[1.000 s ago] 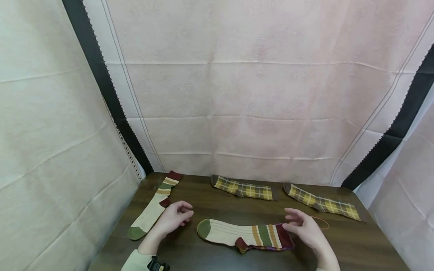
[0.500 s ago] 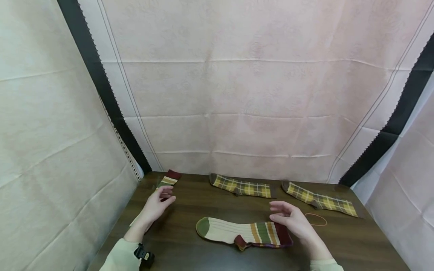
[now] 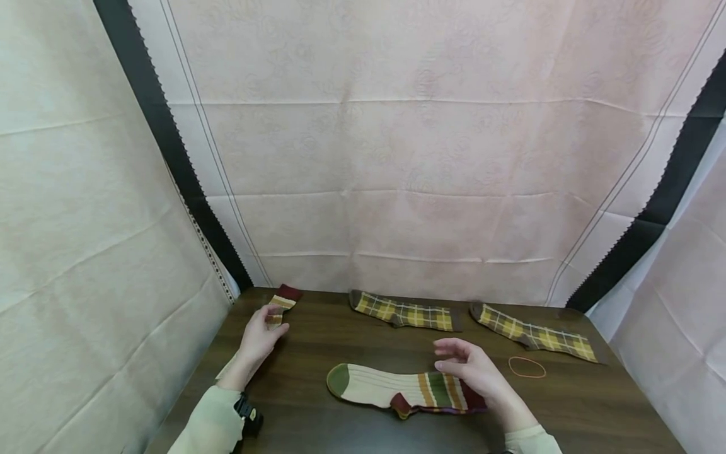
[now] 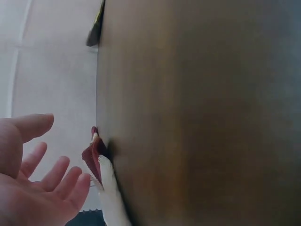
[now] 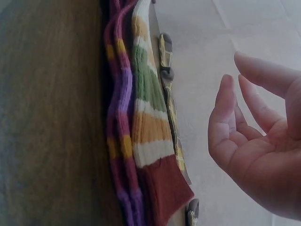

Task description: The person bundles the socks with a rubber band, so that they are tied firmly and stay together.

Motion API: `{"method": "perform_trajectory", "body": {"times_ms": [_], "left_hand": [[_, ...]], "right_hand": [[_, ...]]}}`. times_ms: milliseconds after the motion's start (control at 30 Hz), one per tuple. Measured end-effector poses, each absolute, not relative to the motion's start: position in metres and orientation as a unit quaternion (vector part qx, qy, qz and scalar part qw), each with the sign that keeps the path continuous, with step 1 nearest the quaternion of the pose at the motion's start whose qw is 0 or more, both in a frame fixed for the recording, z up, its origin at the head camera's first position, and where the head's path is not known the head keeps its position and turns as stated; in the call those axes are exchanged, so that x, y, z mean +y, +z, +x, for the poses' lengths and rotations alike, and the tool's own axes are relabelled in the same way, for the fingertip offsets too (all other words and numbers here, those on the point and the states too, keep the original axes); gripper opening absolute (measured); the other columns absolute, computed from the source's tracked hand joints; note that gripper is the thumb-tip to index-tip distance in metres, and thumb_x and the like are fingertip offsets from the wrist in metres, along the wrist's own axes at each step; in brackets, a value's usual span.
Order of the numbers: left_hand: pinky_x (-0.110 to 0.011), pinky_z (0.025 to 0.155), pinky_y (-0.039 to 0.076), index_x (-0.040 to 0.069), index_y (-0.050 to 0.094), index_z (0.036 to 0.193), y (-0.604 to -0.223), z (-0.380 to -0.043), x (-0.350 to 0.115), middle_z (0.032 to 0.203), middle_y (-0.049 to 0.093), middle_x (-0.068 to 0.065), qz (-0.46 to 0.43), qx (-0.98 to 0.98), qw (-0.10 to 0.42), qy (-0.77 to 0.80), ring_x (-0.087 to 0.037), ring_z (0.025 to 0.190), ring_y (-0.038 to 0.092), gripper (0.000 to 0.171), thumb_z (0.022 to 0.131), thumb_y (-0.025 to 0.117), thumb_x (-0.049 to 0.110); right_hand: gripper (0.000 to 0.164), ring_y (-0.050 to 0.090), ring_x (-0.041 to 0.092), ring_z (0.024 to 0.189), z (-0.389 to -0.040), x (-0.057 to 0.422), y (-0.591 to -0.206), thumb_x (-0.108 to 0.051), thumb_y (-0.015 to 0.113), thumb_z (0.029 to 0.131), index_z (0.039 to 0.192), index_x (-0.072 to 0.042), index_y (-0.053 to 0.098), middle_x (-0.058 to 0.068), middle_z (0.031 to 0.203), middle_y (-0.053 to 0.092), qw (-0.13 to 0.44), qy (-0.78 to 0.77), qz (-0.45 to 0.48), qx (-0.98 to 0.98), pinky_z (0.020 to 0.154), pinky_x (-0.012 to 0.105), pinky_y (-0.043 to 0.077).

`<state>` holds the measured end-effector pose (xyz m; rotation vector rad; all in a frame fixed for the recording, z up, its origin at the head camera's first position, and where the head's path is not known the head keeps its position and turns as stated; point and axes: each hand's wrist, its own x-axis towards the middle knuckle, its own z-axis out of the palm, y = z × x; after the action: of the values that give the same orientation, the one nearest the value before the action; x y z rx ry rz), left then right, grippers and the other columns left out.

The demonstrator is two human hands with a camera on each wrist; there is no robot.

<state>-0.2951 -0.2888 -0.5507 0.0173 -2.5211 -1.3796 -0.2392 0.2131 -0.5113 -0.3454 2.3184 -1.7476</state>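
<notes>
My left hand [image 3: 258, 340], fingers spread and loosely bent, hovers over a cream sock [image 3: 282, 301] with a maroon cuff and striped leg; the hand and forearm hide most of it. In the left wrist view, the fingers stand apart from that sock's maroon heel [image 4: 94, 157]. My right hand [image 3: 467, 369] holds nothing and hangs over the cuff end of a second cream sock [image 3: 380, 386] with green toe, maroon heel and striped leg. The right wrist view shows purple-and-yellow knit layers [image 5: 123, 101] stacked under this sock.
Two yellow plaid socks [image 3: 405, 314] lie along the back of the dark wooden table [image 3: 317, 435]. A thin orange rubber band [image 3: 527, 375] rests right of my right hand. Pale fabric walls [image 3: 397, 157] enclose the back and sides.
My left hand has moved left and away from me, over the left sock. The right hand has shifted left across the striped cuff end, leaving the rubber band in full view.
</notes>
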Motion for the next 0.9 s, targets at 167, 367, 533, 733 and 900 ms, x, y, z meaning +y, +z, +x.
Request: {"method": "perform_trajectory", "body": {"times_ms": [167,367,533,733,900], "left_hand": [[-0.062,0.117,0.038,-0.006,0.05,0.149,-0.545,-0.306,-0.293,0.149,0.052,-0.034,0.007,-0.878,0.099,-0.468,-0.049,0.141,0.046,0.057,0.099,0.075,0.005],[-0.063,0.115,0.04,-0.006,0.051,0.149,-0.545,-0.317,-0.295,0.15,0.052,-0.035,0.009,-0.89,0.096,-0.446,-0.052,0.139,0.048,0.061,0.095,0.077,0.003],[-0.063,0.112,0.043,-0.006,0.049,0.15,-0.547,-0.322,-0.296,0.151,0.049,-0.037,0.032,-0.887,0.08,-0.453,-0.053,0.135,0.051,0.063,0.094,0.077,0.003],[-0.061,0.109,0.046,-0.007,0.048,0.151,-0.549,-0.324,-0.295,0.145,0.056,-0.036,0.039,-0.883,0.065,-0.463,-0.051,0.132,0.054,0.063,0.095,0.076,0.003],[-0.059,0.106,0.05,-0.006,0.049,0.151,-0.55,-0.321,-0.285,0.138,0.064,-0.031,0.006,-0.884,0.034,-0.465,-0.048,0.131,0.058,0.061,0.097,0.075,0.005]], "right_hand": [[0.048,0.07,0.026,0.106,-0.239,0.209,-0.51,-0.012,0.078,0.098,0.14,0.004,0.062,0.027,0.135,0.065,0.114,-0.59,-0.124,0.79,0.094,0.048,0.059],[0.048,0.068,0.026,0.107,-0.238,0.206,-0.511,-0.013,0.077,0.099,0.141,0.004,0.062,0.026,0.134,0.065,0.125,-0.585,-0.131,0.791,0.092,0.046,0.059],[0.048,0.067,0.025,0.109,-0.24,0.203,-0.511,-0.014,0.076,0.101,0.143,0.002,0.061,0.024,0.135,0.066,0.129,-0.583,-0.134,0.791,0.091,0.042,0.059],[0.047,0.067,0.025,0.109,-0.243,0.2,-0.511,-0.014,0.076,0.101,0.142,0.003,0.061,0.024,0.134,0.066,0.13,-0.581,-0.148,0.789,0.091,0.042,0.058],[0.048,0.066,0.025,0.108,-0.244,0.196,-0.509,-0.014,0.077,0.1,0.142,0.003,0.061,0.024,0.133,0.066,0.144,-0.582,-0.152,0.786,0.091,0.044,0.058]]}}
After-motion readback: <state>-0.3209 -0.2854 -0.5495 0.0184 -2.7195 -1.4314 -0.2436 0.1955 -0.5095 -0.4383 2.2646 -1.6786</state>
